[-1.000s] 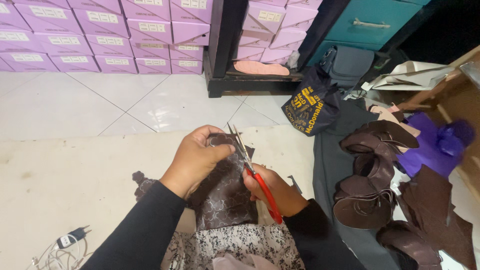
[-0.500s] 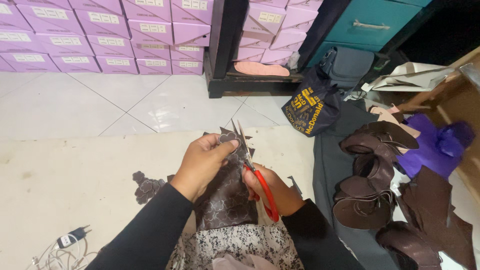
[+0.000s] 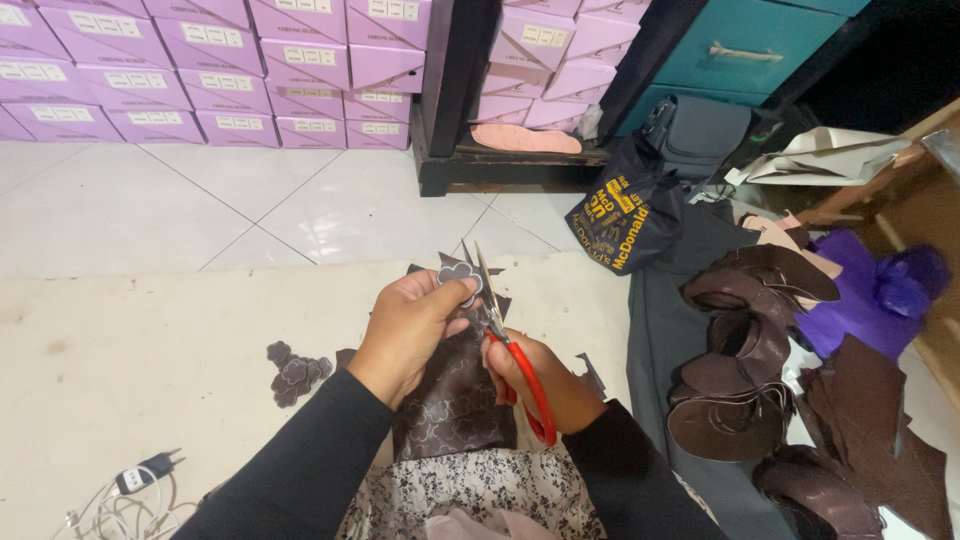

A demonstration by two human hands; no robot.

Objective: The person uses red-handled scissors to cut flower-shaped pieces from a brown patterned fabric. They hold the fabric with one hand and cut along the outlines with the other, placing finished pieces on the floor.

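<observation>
Left hand (image 3: 415,330): grip closed on a brown sheet (image 3: 455,400) over the lap, thumb pinning a nearly freed flower shape (image 3: 458,275) at its top edge. Right hand (image 3: 545,385): grip closed around red-handled scissors (image 3: 510,340), blades up just right of that shape; much of the sheet looks uncut. Beyond, left of the grip: cut flowers (image 3: 295,372) piled on the floor; farther back, lilac boxes (image 3: 200,75).

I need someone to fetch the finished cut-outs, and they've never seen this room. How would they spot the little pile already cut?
Start at the pale mat spread on the white tiled floor. Left of the left hand, a small heap of dark brown flower-shaped pieces lies on it. Unlike the big curled brown leather pieces to the right, these are tiny with scalloped edges.
</observation>
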